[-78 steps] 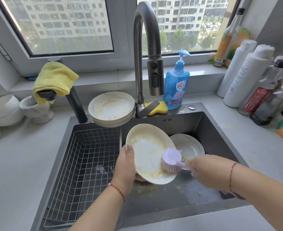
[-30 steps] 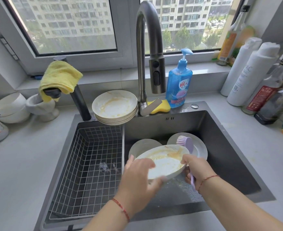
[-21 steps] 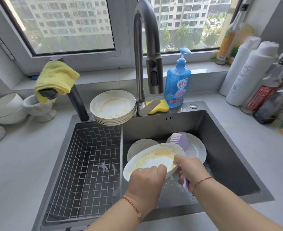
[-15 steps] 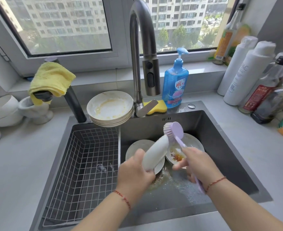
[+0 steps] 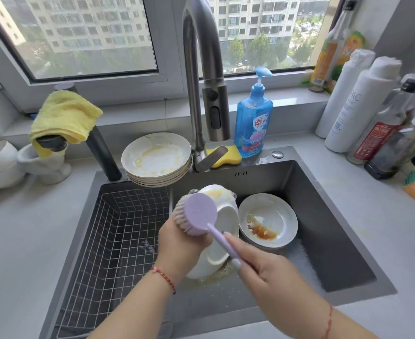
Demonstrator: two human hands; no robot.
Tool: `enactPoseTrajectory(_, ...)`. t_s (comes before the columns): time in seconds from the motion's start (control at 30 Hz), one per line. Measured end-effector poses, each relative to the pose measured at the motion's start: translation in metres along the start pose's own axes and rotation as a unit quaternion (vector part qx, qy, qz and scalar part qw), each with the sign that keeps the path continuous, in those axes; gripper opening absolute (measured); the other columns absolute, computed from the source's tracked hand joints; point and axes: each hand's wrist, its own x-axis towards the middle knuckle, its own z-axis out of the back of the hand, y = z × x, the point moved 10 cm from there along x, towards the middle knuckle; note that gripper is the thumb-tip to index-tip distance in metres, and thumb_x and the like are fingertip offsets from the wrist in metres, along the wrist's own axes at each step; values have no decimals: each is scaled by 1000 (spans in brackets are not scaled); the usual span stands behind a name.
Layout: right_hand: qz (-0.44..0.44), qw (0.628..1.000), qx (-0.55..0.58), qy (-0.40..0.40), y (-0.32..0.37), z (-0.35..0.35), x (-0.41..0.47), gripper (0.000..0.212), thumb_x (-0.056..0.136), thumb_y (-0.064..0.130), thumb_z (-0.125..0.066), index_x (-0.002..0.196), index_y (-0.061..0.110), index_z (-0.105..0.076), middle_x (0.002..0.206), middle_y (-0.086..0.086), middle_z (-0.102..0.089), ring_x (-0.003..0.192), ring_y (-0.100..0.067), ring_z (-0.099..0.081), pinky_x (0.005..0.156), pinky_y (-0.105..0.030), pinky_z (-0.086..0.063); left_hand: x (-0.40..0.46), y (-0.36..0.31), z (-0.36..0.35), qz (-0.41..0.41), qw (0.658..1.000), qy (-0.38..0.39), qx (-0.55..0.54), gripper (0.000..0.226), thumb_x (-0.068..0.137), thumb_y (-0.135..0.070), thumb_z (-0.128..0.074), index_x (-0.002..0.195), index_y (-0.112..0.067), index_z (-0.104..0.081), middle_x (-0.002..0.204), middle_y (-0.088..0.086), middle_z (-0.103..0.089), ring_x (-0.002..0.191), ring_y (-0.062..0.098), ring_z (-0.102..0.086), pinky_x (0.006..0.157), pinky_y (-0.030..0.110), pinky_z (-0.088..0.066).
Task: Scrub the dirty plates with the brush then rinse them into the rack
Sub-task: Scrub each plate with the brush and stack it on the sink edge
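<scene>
My left hand [image 5: 177,243] grips a white plate [image 5: 222,231] by its left rim, holding it tilted on edge over the sink with its underside towards me. My right hand [image 5: 257,263] grips the handle of the lilac brush [image 5: 200,212], whose round head lies against the plate's upper left back. Another plate [image 5: 267,220] with brown sauce lies in the sink basin to the right. A stack of dirty plates [image 5: 156,159] with yellow smears sits on the sink's back ledge. The wire rack [image 5: 118,241] fills the sink's left half and holds no plates.
The tall faucet [image 5: 201,69] arches over the sink's middle, no water running. A blue soap bottle [image 5: 254,118] and yellow sponge [image 5: 228,156] stand behind the basin. Bottles [image 5: 363,106] crowd the right counter. A yellow cloth [image 5: 64,118] hangs on a black post at the left.
The plate has been turned over from face-up to underside towards me. The brush has moved from the plate's front face to its back. Another plate in the basin is now hidden behind it.
</scene>
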Motion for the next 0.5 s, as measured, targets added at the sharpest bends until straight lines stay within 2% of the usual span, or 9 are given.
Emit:
enactPoseTrajectory(0.03,-3,1000,-8,-17,-1,8,3,45,96,33,-47,121,69,-38,101,6,-70,80,-10,-64,72,-26,-50,-2,0,2,-1,1000,-6,20,47,53,-13,-85,90,-27,-59,91,-7,-68,84,13,-64,73,24,-52)
enactPoseTrajectory(0.1,-21,999,15,-46,-10,29,14,42,97,28,-44,117,65,-45,77,5,-68,57,-12,-56,55,-25,-46,-7,-3,7,-12,996,-13,91,36,62,-15,-87,85,-20,-59,82,-4,-66,75,16,-64,62,25,-52)
enactPoseTrajectory(0.13,-40,997,43,-58,-17,41,19,41,97,26,-42,109,64,-51,61,6,-56,43,-10,-43,42,-23,-38,-9,-5,9,-21,994,-14,110,34,65,-16,-86,84,-17,-59,80,-3,-65,73,15,-63,58,22,-51)
enactPoseTrajectory(0.23,-105,985,117,-70,-38,58,24,44,99,27,-39,92,67,-56,51,4,-29,40,-9,-22,41,-23,-24,-13,-7,11,-33,993,-16,113,33,65,-15,-86,84,-16,-59,81,-2,-65,74,14,-63,58,20,-50)
enactPoseTrajectory(0.33,-75,990,103,-60,-15,55,19,58,99,26,-39,77,78,-49,45,8,-39,38,-7,-24,39,-21,-28,-15,-8,12,-28,993,-14,110,33,65,-15,-86,83,-18,-59,80,-3,-65,74,16,-64,60,24,-51)
enactPoseTrajectory(0.37,-52,994,86,-50,-3,49,15,58,99,25,-41,82,80,-46,53,7,-56,38,-6,-28,39,-21,-31,-15,-8,11,-21,994,-14,108,33,64,-15,-86,82,-19,-59,80,-3,-66,74,17,-64,60,25,-51)
enactPoseTrajectory(0.4,-28,997,64,-36,7,40,11,52,98,25,-43,95,78,-45,74,4,-69,42,-5,-33,43,-21,-35,-14,-5,11,-9,995,-15,97,35,62,-14,-87,82,-21,-59,80,-3,-67,75,19,-65,61,27,-52)
enactPoseTrajectory(0.43,-13,999,31,-21,12,29,6,46,98,27,-44,109,72,-42,89,3,-71,47,-4,-38,50,-21,-39,-15,-2,10,3,997,-18,76,37,58,-15,-87,84,-23,-61,82,-2,-69,79,22,-67,65,31,-55)
enactPoseTrajectory(0.5,-2,1000,-26,9,16,12,-3,44,97,33,-44,129,62,-37,84,5,-66,56,-3,-44,60,-21,-43,-16,-1,10,16,999,-27,42,44,52,-19,-83,90,-30,-64,90,-2,-72,88,24,-69,79,41,-59)
